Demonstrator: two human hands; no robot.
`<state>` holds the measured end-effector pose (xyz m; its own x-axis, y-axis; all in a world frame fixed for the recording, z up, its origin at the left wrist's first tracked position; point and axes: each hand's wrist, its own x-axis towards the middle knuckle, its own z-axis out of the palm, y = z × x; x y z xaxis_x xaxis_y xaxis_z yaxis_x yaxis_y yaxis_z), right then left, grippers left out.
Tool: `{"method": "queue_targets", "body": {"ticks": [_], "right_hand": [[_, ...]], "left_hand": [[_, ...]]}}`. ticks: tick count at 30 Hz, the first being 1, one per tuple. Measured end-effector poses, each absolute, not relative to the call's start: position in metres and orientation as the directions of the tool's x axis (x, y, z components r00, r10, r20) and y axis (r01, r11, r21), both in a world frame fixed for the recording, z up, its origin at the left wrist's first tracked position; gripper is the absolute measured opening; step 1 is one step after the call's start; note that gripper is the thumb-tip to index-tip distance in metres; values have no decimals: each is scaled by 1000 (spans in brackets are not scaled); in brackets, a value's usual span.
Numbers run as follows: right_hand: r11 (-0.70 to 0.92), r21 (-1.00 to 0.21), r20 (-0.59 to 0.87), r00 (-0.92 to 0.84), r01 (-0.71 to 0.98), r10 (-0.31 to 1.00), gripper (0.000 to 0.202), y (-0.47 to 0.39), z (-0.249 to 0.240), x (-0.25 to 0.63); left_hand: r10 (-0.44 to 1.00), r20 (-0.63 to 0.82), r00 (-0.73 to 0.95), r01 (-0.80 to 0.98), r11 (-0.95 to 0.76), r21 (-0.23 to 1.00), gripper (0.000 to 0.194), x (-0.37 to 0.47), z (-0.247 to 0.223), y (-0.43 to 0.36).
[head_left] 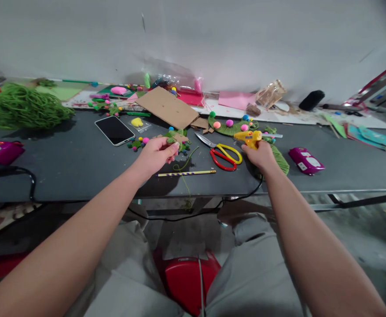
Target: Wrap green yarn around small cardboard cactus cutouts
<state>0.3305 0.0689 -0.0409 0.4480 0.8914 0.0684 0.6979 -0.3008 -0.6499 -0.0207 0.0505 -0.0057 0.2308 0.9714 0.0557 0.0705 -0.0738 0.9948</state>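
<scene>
My left hand pinches a small green yarn piece above the grey table, with green yarn and coloured pompoms just behind it. A loose strand of green yarn trails down near a patterned pencil. In my right hand is a yellow glue gun, its tip pointing left. Scissors with one red and one yellow handle lie open between my hands. Beyond the glue gun rests a green yarn-wrapped arc with pompoms; another green wrapped part shows beside my right wrist.
A phone and a green yarn heap lie at left. Cardboard sits behind my hands. At right is a purple packet. A black cord hangs along the table's front edge.
</scene>
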Motion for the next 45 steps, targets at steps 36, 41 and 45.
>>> {"method": "queue_targets", "body": {"ticks": [36,41,45], "right_hand": [[-142,-962,-49,-360,-235,932,40,-11,12,159],[-149,-942,-31,-362,-301,932,42,-9,14,150],[-157,-933,-35,-356,-323,934,48,-6,13,145]], "left_hand": [[968,225,110,-209,-199,958,31,10,4,9],[930,366,42,-85,-362,928,31,7,8,2],[882,472,11,7,-472,882,35,5,12,0]]}}
